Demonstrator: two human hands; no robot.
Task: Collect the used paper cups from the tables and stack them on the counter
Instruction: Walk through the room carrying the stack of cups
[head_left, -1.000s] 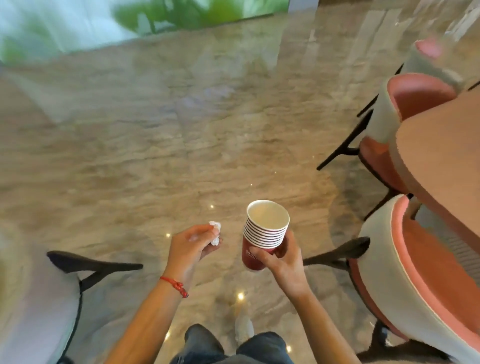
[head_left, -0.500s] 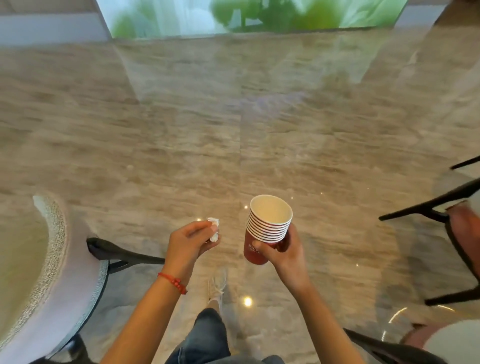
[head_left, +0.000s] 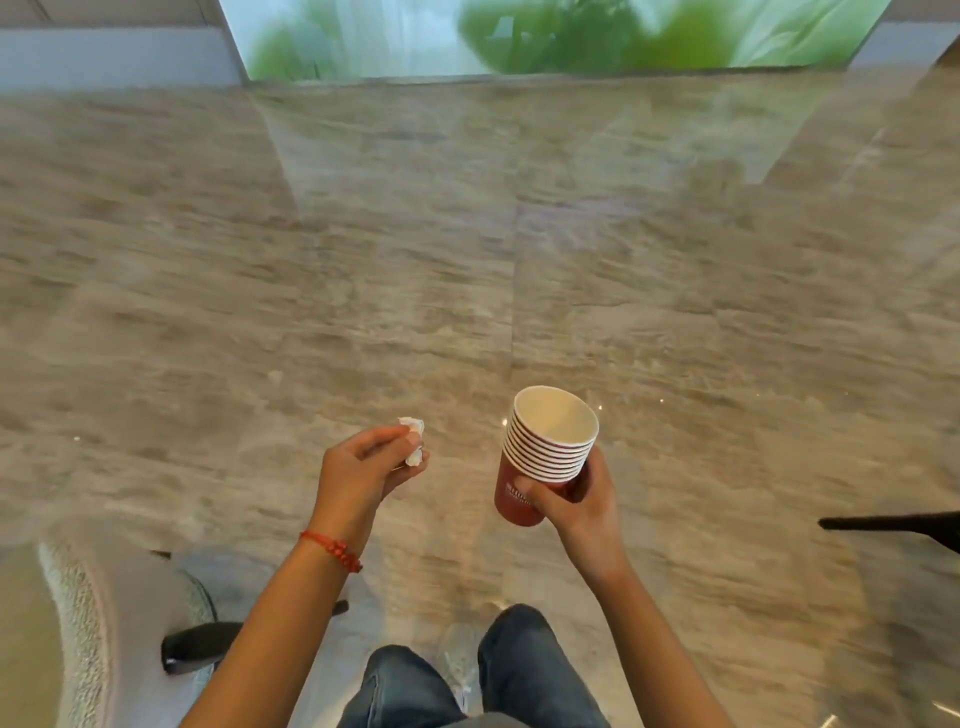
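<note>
View shifting since earlier frame: chair (head_left: 78, 639) sliding to lower left, partly cut off. Right hand (head_left: 576, 499) gripping nested red cup stack (head_left: 545, 457) center-right; logo hidden by thumb. Left hand (head_left: 363, 467) pinching crumpled white tissue (head_left: 413, 441). Floor (head_left: 467, 260) blurring w/ motion.

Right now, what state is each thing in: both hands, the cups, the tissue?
Left hand: closed, pinching the tissue.
Crumpled tissue: wadded, held at the fingertips.
Right hand: wrapped around the bottom cup.
Stack of paper cups: nested, mouths up, tilted slightly, top cup looks empty.
Counter: not in view.
</note>
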